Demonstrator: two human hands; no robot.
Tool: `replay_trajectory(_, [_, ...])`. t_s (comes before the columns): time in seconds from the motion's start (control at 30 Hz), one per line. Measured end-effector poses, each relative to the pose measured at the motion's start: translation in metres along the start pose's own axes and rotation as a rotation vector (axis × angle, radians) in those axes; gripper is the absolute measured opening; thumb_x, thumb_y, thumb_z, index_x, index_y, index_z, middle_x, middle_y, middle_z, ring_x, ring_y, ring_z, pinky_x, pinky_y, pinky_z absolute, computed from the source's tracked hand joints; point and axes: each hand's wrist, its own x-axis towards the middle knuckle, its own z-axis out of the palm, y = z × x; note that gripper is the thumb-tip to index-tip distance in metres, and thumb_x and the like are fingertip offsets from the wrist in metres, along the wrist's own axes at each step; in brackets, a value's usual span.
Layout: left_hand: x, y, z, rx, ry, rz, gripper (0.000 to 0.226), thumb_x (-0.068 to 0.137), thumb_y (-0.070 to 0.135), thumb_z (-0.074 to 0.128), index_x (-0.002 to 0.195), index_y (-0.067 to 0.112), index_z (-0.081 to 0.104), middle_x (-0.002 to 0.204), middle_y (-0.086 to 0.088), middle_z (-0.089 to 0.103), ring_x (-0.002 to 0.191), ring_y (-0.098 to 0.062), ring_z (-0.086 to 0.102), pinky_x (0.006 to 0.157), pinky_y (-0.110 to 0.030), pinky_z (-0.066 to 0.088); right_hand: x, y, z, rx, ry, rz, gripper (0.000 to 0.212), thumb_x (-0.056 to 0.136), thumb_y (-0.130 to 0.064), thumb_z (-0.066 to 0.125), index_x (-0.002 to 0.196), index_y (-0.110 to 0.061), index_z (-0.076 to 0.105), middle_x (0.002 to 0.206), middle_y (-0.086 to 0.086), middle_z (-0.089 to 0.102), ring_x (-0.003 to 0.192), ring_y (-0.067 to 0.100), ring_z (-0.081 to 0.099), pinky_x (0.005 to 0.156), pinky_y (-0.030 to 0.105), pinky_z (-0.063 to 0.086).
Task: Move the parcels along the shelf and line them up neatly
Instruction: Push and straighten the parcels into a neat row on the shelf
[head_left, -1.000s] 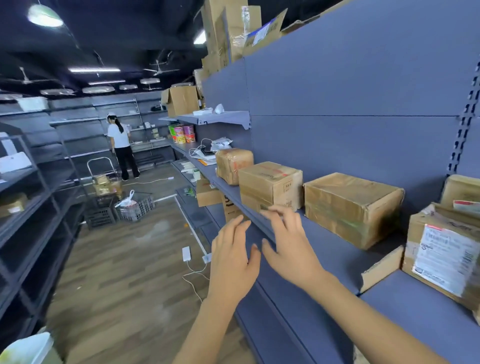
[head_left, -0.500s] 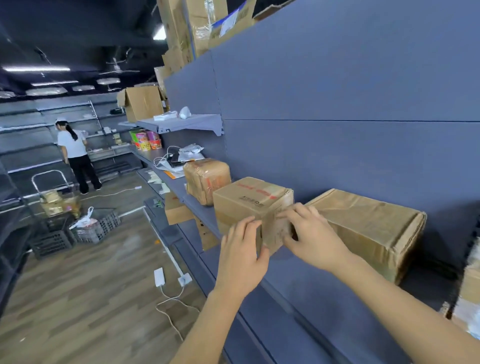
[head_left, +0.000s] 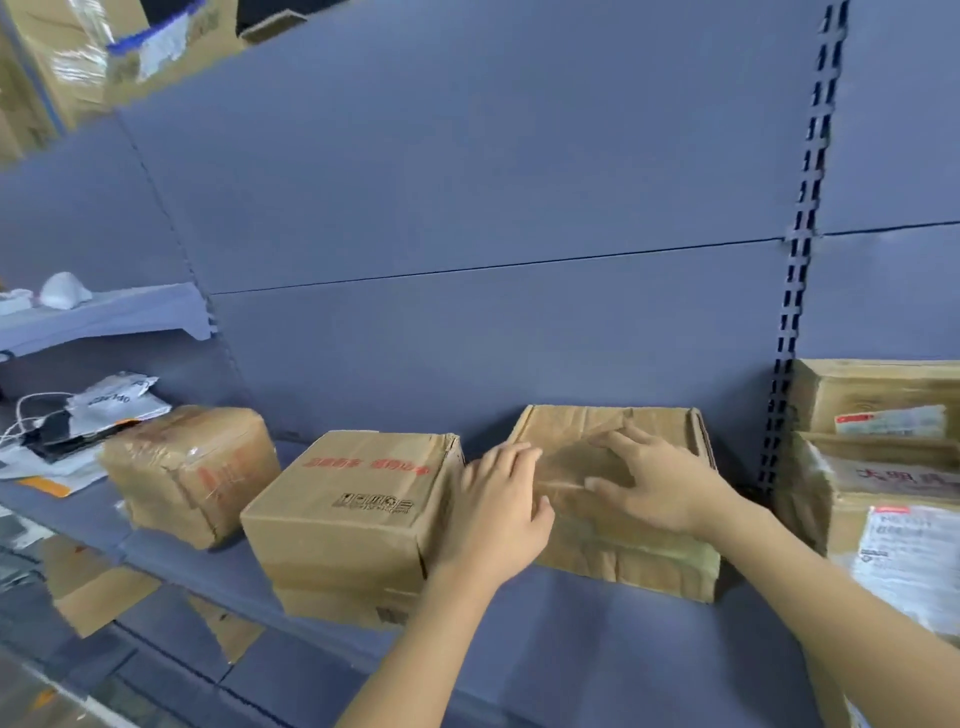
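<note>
1. Blue-grey shelving fills the view: a plain back panel (head_left: 467, 208), a slotted upright (head_left: 802, 260) at the right, and one long shelf (head_left: 597, 649) that carries the parcels.
2. Three cardboard parcels stand in a row on the shelf. From left to right they are a taped parcel (head_left: 189, 473), a printed box (head_left: 358, 514) with red lettering on its top, and a flat box (head_left: 623, 551) set close to the back panel.
3. The printed box sits nearer the front edge of the shelf than the other two, so the row is not in line. It stands just beside the flat box, with a narrow gap between them.
4. The left hand (head_left: 498, 514) lies over that gap. Its grip is open, with the fingers straight and together and holding nothing. Which of the two boxes it touches cannot be told.
5. The right hand (head_left: 660, 488) rests on top of the flat box. Its grip is open, with the fingers spread flat on the cardboard.
6. Beyond the slotted upright, labelled parcels (head_left: 883, 467) are stacked on each other.
7. At the far left, papers and cables (head_left: 78, 426) lie on the shelf, below a small upper shelf (head_left: 104, 317).
</note>
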Motion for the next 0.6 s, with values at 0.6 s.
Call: replay_trajectory(0.6, [0.008,-0.034,0.027,-0.009,-0.005,0.170,0.050,0.075,0.038,0.067,0.117,0.011,0.061,0.127,-0.004,0.061,0.122,-0.024,0.056,0.075,-0.033,0.057,-0.009,-0.017,0.019,-0.243,0.128,0.091,0.070,0.081,-0.066,0.056,0.142,-0.034,0.044,0.147,-0.016,0.042,0.142,0.011,0.031,0.113,0.029,0.023])
